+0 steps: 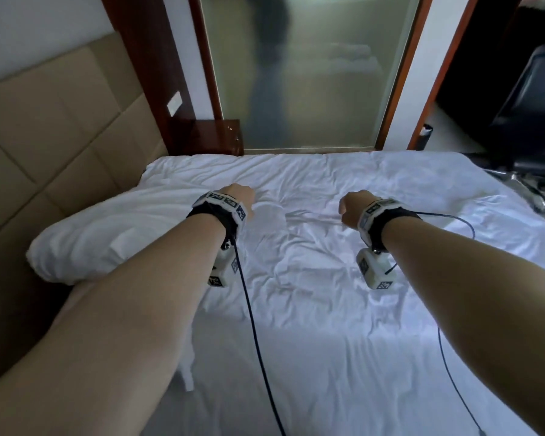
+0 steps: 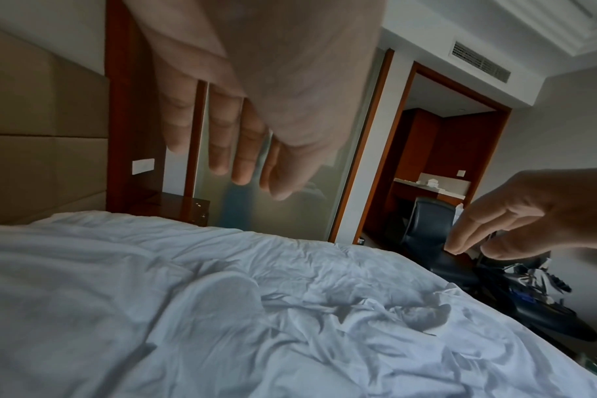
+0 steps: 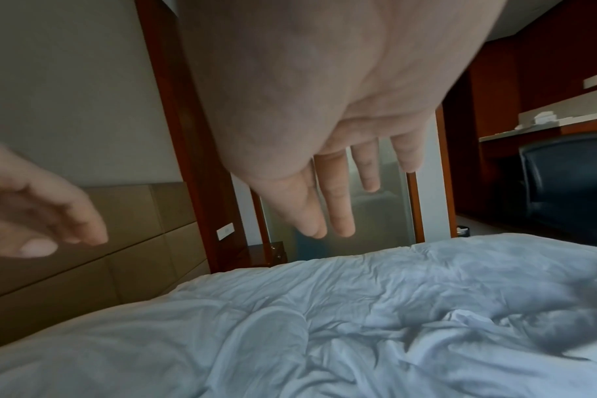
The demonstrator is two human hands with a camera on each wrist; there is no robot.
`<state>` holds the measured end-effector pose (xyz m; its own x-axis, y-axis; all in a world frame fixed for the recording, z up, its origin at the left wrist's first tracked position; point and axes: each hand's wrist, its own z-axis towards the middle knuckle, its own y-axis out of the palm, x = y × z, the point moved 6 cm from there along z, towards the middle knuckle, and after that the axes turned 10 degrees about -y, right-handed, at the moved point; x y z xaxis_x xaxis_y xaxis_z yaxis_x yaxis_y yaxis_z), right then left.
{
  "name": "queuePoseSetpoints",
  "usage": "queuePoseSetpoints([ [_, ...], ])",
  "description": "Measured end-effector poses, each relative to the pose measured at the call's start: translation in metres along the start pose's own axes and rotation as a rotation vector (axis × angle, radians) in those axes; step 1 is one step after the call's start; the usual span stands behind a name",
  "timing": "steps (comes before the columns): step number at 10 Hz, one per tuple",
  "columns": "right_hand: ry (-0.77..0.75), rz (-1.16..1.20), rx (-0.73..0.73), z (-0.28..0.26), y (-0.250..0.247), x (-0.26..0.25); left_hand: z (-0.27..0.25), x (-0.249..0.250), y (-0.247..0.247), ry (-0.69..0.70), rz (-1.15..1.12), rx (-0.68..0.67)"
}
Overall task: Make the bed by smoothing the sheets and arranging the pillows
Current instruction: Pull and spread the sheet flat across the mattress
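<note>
A crumpled white sheet (image 1: 343, 309) covers the bed, with creases gathered in the middle. One white pillow (image 1: 107, 234) lies at the left, against the headboard. My left hand (image 1: 238, 196) hovers over the sheet just right of the pillow. In the left wrist view its fingers (image 2: 229, 140) hang straight and hold nothing, above the sheet (image 2: 222, 323). My right hand (image 1: 354, 207) hovers over the middle of the bed, about a forearm's length to the right. Its fingers (image 3: 334, 204) are also straight and empty above the sheet (image 3: 358, 323).
A padded beige headboard (image 1: 44, 121) runs along the left. A dark wooden nightstand (image 1: 211, 136) and a frosted glass door (image 1: 302, 73) stand beyond the far edge of the bed. A black office chair (image 1: 532, 105) is at the far right corner. Cables trail from both wrists.
</note>
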<state>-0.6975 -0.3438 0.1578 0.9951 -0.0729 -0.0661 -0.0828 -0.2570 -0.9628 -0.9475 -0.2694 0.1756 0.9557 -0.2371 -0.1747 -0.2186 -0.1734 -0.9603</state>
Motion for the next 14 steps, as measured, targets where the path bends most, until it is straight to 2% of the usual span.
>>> queuePoseSetpoints([
  [1,-0.063,-0.034,-0.03,-0.026,0.013,0.045,-0.042,0.046,-0.002,-0.032,-0.03,-0.025],
  [2,-0.092,-0.025,0.01,-0.043,0.009,0.081,-0.077,0.077,-0.015,-0.071,-0.05,-0.006],
  [4,-0.191,-0.013,0.064,-0.07,0.0,0.127,-0.128,0.116,-0.023,-0.184,0.08,0.021],
  [5,-0.251,-0.017,0.11,-0.089,0.003,0.154,-0.158,0.146,-0.019,-0.232,0.044,0.038],
  [6,-0.328,-0.04,0.125,-0.127,0.003,0.174,-0.197,0.188,-0.013,-0.312,0.031,-0.023],
  [7,-0.401,-0.061,0.097,-0.174,0.015,0.203,-0.238,0.239,-0.001,-0.315,-0.023,-0.011],
  [9,-0.444,-0.105,-0.051,-0.256,0.049,0.301,-0.315,0.345,0.013,-0.395,-0.047,-0.141],
  [10,-0.444,-0.085,-0.049,-0.266,0.047,0.351,-0.322,0.379,0.006,-0.432,-0.041,-0.131],
  [11,-0.458,-0.102,-0.063,-0.266,0.042,0.396,-0.331,0.437,-0.016,-0.477,-0.025,-0.128],
  [12,-0.541,-0.186,-0.072,-0.26,0.044,0.438,-0.322,0.482,-0.02,-0.542,-0.039,-0.067],
  [13,-0.674,-0.146,-0.043,-0.245,0.047,0.482,-0.331,0.552,-0.021,-0.691,-0.094,-0.108],
  [14,-0.716,-0.265,-0.169,-0.249,0.048,0.545,-0.335,0.624,-0.023,-0.719,-0.112,-0.191],
])
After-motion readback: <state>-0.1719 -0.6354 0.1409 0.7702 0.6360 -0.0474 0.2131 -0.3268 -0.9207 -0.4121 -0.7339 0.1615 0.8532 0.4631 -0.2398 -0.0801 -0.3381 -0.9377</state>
